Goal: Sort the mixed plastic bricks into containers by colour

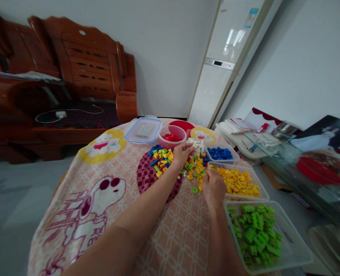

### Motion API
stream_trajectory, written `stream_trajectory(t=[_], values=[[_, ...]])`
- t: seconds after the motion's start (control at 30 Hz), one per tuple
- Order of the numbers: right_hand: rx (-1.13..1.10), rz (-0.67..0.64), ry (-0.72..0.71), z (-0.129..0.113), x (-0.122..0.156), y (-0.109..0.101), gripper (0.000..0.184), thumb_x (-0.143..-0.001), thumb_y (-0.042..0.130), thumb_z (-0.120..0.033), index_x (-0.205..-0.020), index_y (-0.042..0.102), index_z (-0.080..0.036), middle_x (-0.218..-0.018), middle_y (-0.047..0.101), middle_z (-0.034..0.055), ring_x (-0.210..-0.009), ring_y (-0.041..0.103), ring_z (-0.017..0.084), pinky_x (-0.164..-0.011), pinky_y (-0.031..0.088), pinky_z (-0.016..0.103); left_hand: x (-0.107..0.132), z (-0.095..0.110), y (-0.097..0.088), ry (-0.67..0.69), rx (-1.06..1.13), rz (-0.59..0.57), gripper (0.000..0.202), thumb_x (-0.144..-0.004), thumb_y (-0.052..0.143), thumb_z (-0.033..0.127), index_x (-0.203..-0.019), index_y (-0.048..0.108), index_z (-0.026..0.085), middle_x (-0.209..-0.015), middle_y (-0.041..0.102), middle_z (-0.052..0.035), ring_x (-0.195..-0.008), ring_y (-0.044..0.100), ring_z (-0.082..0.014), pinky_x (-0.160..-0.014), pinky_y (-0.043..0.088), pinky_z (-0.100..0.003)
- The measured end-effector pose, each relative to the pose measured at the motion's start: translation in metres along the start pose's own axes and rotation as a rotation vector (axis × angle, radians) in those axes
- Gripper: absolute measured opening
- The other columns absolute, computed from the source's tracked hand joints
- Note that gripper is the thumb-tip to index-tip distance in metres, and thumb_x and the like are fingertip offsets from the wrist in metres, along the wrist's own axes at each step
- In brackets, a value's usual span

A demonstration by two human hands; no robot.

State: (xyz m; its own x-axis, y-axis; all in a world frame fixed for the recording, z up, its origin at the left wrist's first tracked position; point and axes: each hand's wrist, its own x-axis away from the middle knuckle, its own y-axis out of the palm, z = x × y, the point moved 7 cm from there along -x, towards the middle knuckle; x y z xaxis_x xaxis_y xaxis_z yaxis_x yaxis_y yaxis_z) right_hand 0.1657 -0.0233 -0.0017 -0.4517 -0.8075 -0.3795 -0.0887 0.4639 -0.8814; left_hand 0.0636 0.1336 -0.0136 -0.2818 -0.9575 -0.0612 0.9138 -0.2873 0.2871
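Note:
A mixed pile of toy building bricks (198, 165) in yellow, blue, green and red lies on the round table. My left hand (183, 154) reaches over it, fingertips together at a heap of white bricks (197, 145); whatever they pinch is too small to make out. On the pile's right side, my right hand (213, 186) is curled closed beside the tub of yellow bricks (238, 183), its fingertips at the loose bricks. Anything inside it is hidden. A green ring-shaped piece (195, 190) lies just left of the right hand.
A round tub of red bricks (172, 138) stands behind the pile, next to a clear blue-rimmed lid (143, 129). Blue bricks (220, 153) fill a box at the right. Nearer, a larger box holds green bricks (257, 234). A glass shelf (287, 165) stands beyond the table's right edge.

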Motion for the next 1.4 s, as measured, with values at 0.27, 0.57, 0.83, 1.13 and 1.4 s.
stream_trajectory(t=[0.27,0.57,0.83,1.13,1.4], values=[[-0.009,0.017,-0.001,0.0,0.0,-0.001,0.025,-0.09,0.048,-0.014,-0.097,0.072,-0.016,-0.097,0.071,0.0078,-0.088,0.061,0.017,-0.076,0.037,0.024,-0.004,0.025,-0.003,0.123,-0.304,-0.155,0.023,-0.076,0.063,0.015,-0.097,0.071,0.009,-0.066,0.069,-0.0011,-0.057,0.062,-0.0091,-0.061,0.053,-0.02],[-0.01,0.017,-0.012,0.002,0.0,0.002,0.026,-0.091,0.047,-0.015,-0.101,0.072,-0.016,-0.098,0.071,0.0085,-0.089,0.062,0.018,-0.076,0.037,0.026,0.025,0.036,0.011,0.204,-1.42,-0.618,0.02,-0.064,0.065,0.01,-0.076,0.079,0.017,-0.071,0.074,-0.005,-0.071,0.068,-0.018,-0.069,0.05,-0.023],[-0.008,0.017,-0.013,-0.001,0.0,-0.002,0.026,-0.092,0.047,-0.015,-0.098,0.072,-0.016,-0.097,0.071,0.0085,-0.088,0.062,0.018,-0.075,0.037,0.026,0.049,0.023,0.03,0.147,-1.666,-0.758,0.027,-0.065,0.069,0.009,-0.088,0.078,0.016,-0.085,0.076,-0.0123,-0.09,0.071,-0.0269,-0.08,0.056,-0.033],[0.003,0.013,-0.014,-0.001,0.0,-0.002,0.026,-0.092,0.047,-0.014,-0.1,0.071,-0.016,-0.098,0.071,0.0083,-0.089,0.062,0.018,-0.076,0.037,0.026,0.052,0.018,0.037,0.187,-1.613,-0.765,0.021,-0.069,0.07,0.017,-0.088,0.078,0.014,-0.089,0.075,-0.0145,-0.09,0.071,-0.0278,-0.077,0.055,-0.032],[0.004,0.017,-0.013,-0.002,0.0,-0.002,0.024,-0.091,0.048,-0.014,-0.096,0.072,-0.017,-0.094,0.07,0.0084,-0.088,0.061,0.017,-0.075,0.037,0.024,0.011,0.046,0.003,0.291,-1.037,-0.28,0.014,-0.073,0.064,0.015,-0.078,0.076,0.013,-0.07,0.072,-0.0041,-0.067,0.067,-0.0154,-0.069,0.051,-0.023]])
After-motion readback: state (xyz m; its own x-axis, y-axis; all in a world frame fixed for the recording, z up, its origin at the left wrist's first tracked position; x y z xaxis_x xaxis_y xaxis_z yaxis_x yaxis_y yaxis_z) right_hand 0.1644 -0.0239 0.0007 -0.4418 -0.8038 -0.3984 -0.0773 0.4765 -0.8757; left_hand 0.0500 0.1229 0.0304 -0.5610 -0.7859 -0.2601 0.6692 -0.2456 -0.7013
